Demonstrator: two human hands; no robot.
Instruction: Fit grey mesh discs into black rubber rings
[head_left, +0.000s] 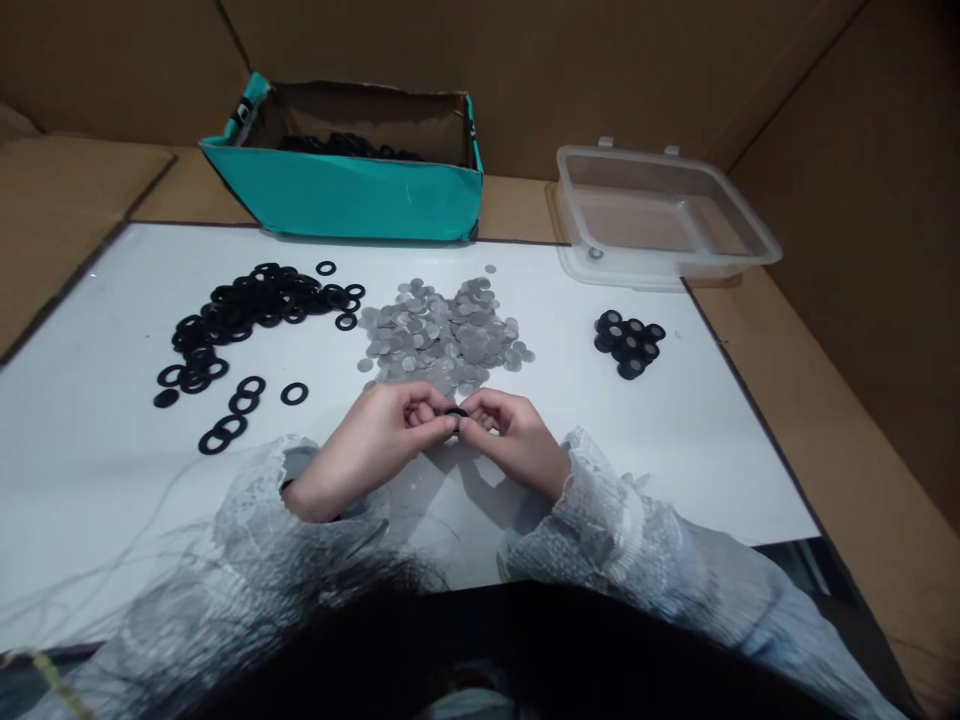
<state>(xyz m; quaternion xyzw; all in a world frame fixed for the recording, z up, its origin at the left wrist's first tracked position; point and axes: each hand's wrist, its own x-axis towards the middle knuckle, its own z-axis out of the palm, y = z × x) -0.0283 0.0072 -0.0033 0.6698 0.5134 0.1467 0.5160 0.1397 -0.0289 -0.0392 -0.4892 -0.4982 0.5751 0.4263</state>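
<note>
My left hand (pixel 379 435) and my right hand (pixel 519 440) meet above the white table, closed in a pinch on one black rubber ring (pixel 455 411). Thumbs and fingertips press on it from both sides and hide most of it. Just beyond my hands lies a loose heap of thin grey discs (pixel 450 335). To the left is a pile of black rubber rings (pixel 259 300), with several single ones scattered nearer to me. On the right stands a tight cluster of black rings with grey centres (pixel 630 343).
A teal cardboard box (pixel 367 195) at the back holds many black rings. Back right, a clear plastic container (pixel 667 225) has a small ring at its left end. Cardboard walls (pixel 570 90) enclose the white table (pixel 675 450).
</note>
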